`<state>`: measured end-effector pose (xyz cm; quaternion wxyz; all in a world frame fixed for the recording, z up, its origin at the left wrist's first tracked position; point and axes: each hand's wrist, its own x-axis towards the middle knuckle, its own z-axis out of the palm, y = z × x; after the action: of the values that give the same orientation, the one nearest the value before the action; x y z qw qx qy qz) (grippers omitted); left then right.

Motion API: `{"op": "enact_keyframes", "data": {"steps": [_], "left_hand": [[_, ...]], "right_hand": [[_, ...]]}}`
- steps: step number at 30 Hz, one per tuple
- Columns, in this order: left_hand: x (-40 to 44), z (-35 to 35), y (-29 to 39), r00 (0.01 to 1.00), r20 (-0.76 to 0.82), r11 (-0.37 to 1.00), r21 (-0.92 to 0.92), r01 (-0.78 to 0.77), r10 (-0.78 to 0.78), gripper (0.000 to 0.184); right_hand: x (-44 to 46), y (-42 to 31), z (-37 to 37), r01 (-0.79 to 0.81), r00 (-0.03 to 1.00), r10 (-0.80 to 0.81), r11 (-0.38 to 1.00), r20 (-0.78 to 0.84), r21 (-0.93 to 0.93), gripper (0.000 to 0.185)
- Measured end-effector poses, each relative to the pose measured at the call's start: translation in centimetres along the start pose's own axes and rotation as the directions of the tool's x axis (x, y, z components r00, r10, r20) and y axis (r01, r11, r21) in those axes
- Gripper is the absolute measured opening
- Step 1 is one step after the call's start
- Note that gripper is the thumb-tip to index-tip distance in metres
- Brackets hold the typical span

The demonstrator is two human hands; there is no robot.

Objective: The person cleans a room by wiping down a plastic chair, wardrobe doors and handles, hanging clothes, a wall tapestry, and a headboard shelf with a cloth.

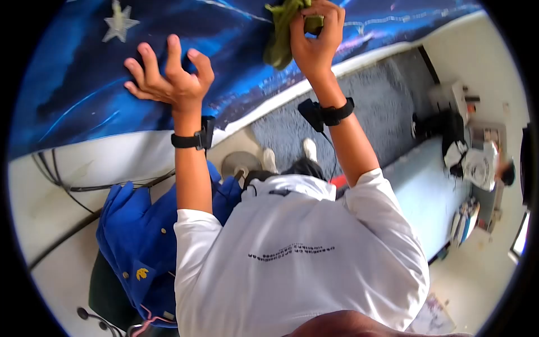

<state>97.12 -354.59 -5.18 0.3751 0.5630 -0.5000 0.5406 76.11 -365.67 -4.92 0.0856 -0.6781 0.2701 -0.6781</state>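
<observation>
The right hand (319, 45) has its fingers bent around a green cloth (278, 48), gripping it in a bunch; a fold pokes out between thumb and fingers, and a loose tail hangs on the grip's left. The top of the bunch runs out of sight, so I can't tell how tightly it is pinched up there.

To the left of the grip, well apart, the left hand (174, 78) is spread and holds nothing. I can't tell whether its fingertips touch the cover (236, 67). Beyond it, farther left, lies a star (119, 26).

What worries me is that loose tail: a slack grip could let it slip, or a quick pull could drag it across and ruck the cover. A wire (332, 147) hangs below the grip from the right wrist's band (337, 114); if that arm swings wide, it might snag. A careless leftward sweep by the left hand could knock the star.

The cover's white edge (269, 106) runs just on the near side of the grip, with the rug (382, 95) below, so drawing back soon leaves the surface. Sideways, between the two hands, there's decent room. Far right of the grip, another person (477, 163) is well out of reach.
</observation>
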Motion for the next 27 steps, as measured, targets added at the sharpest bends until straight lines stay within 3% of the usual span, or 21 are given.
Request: {"op": "enact_keyframes", "data": {"steps": [1, 3, 5, 6, 7, 9, 13, 16, 23, 25, 27], "left_hand": [[-0.3, 0.2, -0.1, 1.000, -0.008, 1.000, -0.018, 0.001, -0.001, 0.033], [-0.6, 0.1, -0.1, 0.999, 0.001, 0.999, -0.025, -0.045, 0.045, 0.029], [-1.0, 0.0, -0.2, 0.999, 0.020, 0.999, -0.027, -0.040, 0.041, 0.023], [-0.9, -0.1, -0.2, 0.998, 0.017, 0.997, -0.046, -0.057, 0.058, 0.021], [-0.9, -0.1, -0.3, 0.997, 0.013, 0.995, -0.065, -0.074, 0.075, 0.018], [-1.0, 0.2, -0.3, 0.998, 0.002, 0.994, -0.092, -0.060, 0.060, 0.016], [-1.2, 0.4, 0.0, 1.000, -0.022, 0.989, -0.148, 0.010, -0.013, 0.010], [-0.8, -0.1, -0.1, 0.999, 0.005, 0.994, -0.100, -0.046, 0.046, 0.004], [-1.1, -0.2, -0.6, 0.999, -0.005, 0.993, -0.108, -0.046, 0.045, 0.004], [-1.0, -0.1, -0.8, 0.998, -0.019, 0.993, -0.106, -0.059, 0.057, 0.005], [-0.9, 0.0, -0.9, 0.998, -0.016, 0.992, -0.106, -0.062, 0.060, 0.005]], "right_hand": [[-0.4, -0.9, -0.4, 0.019, 0.999, -0.019, 1.000, -0.034, 0.006, 0.014], [-1.6, -3.1, 0.1, 0.028, 0.999, -0.023, 0.992, -0.041, 0.121, 0.016], [-3.8, -5.0, 2.7, -0.033, 0.992, 0.004, 0.971, 0.122, 0.236, 0.020], [-4.1, -5.9, 3.4, -0.023, 0.967, -0.034, 0.976, 0.254, 0.217, 0.022], [-5.7, -6.3, 4.8, -0.079, 0.959, 0.013, 0.971, 0.282, 0.224, 0.021], [-8.1, -6.6, 6.7, -0.079, 0.986, 0.055, 0.986, 0.158, 0.149, 0.023], [-9.8, -6.7, 7.2, -0.113, 0.986, 0.093, 0.983, 0.141, 0.144, 0.026], [-10.3, -6.6, 7.1, -0.105, 0.986, 0.084, 0.984, 0.143, 0.143, 0.027], [-13.6, -8.2, 6.3, -0.201, 0.941, 0.144, 0.966, 0.307, 0.164, 0.028], [-14.1, -9.2, 5.5, -0.005, 0.841, -0.079, 0.988, 0.535, 0.154, 0.026], [-13.8, -10.0, 4.8, 0.096, 0.826, -0.154, 0.986, 0.541, 0.134, 0.024]]}}
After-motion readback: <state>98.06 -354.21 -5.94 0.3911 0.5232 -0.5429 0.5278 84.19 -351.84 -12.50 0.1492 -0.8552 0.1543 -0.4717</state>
